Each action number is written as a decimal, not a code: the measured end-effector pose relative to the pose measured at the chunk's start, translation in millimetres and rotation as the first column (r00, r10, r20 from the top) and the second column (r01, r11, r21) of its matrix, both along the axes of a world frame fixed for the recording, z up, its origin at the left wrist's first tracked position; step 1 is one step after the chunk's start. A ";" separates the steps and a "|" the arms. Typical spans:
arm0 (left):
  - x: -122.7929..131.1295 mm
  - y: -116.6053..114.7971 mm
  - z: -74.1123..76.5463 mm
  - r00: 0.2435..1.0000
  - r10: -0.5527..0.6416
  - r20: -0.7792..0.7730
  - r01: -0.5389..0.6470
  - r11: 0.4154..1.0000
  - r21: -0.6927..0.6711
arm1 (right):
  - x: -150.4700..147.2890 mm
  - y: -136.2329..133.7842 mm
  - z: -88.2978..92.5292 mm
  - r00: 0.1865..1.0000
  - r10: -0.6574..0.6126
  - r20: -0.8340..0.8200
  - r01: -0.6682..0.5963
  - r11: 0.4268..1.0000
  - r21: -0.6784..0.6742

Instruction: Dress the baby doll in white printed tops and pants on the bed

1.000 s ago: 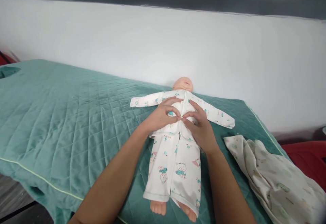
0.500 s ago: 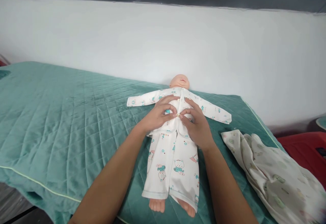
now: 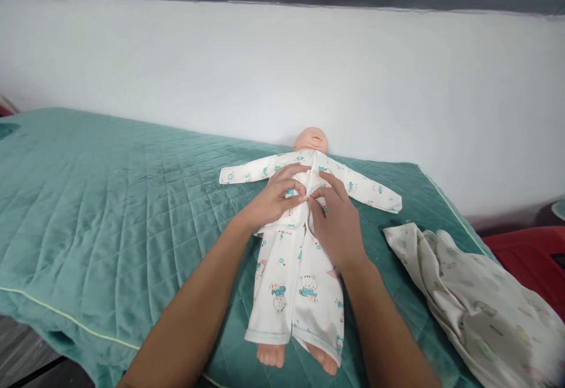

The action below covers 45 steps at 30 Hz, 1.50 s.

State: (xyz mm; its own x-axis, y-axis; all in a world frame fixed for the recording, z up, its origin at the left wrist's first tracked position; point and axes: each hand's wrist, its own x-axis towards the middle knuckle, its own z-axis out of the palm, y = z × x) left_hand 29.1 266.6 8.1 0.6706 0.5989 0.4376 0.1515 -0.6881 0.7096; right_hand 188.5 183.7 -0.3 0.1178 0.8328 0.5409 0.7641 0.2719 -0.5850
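A baby doll (image 3: 311, 139) lies on its back, dressed in a white printed shirt (image 3: 373, 194) and matching trousers (image 3: 273, 288). Its sleeves are spread to both sides and its feet poke out of the trouser legs. At the shirt's front, over the belly, my left hand (image 3: 280, 195) pinches the fabric edge with thumb and forefinger. Opposite it, my right hand (image 3: 338, 217) pinches the other edge, and the fingertips of both hands nearly meet at a small button. The button is mostly hidden between the fingers.
Green quilted bedding (image 3: 110, 199) lies under the doll, against a white wall (image 3: 176, 64). A crumpled white patterned cloth (image 3: 481, 305) is at the right. Beyond it is a red object (image 3: 529, 252). The bedding's piped front edge runs along the lower left.
My right hand has turned slightly and shifted a little to the left at the button. My left hand has stayed nearly still, still pinching the shirt.
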 end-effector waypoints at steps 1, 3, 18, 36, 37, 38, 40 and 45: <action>-0.2 -0.1 0.0 1.000 -0.005 0.005 0.005 1.000 -0.005 | -1.3 -0.3 -0.4 1.000 -0.008 0.010 0.008 1.000 0.008; -0.5 -0.1 0.0 1.000 -0.010 0.014 0.011 1.000 -0.022 | -2.2 -0.4 -1.5 1.000 -0.015 -0.004 0.015 1.000 0.016; 1.3 3.8 -6.8 0.995 0.010 0.103 -0.003 0.997 -0.071 | 7.2 5.2 -3.3 0.963 0.048 -0.267 -0.048 0.999 0.007; 5.6 -0.5 -7.5 0.987 0.079 0.138 -0.067 0.993 -0.095 | 9.2 7.5 -7.7 0.977 0.068 -0.204 -0.058 0.997 0.055; 5.6 -0.5 -7.6 0.986 0.081 0.143 -0.067 0.993 -0.101 | 9.3 7.5 -7.5 0.974 0.068 -0.216 -0.057 0.997 0.055; 5.6 -0.4 -7.7 0.985 0.083 0.149 -0.067 0.992 -0.109 | 9.3 7.5 -7.2 0.971 0.068 -0.230 -0.057 0.997 0.055; 5.5 -0.3 -7.7 0.982 0.086 0.168 -0.064 0.989 -0.135 | 9.2 7.4 -6.3 0.962 0.067 -0.265 -0.056 0.997 0.048; 7.7 1.2 -11.1 0.944 0.140 0.298 -0.056 0.960 -0.273 | 7.3 7.6 -4.1 0.855 0.044 -0.517 -0.028 0.999 0.039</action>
State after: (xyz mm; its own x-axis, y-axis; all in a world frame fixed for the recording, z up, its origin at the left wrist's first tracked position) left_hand 36.8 267.9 -2.9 0.4579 0.7743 0.4368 -0.0486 -0.4688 0.8820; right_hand 195.8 191.4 -4.5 0.3578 0.8267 0.4342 0.3423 0.3164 -0.8847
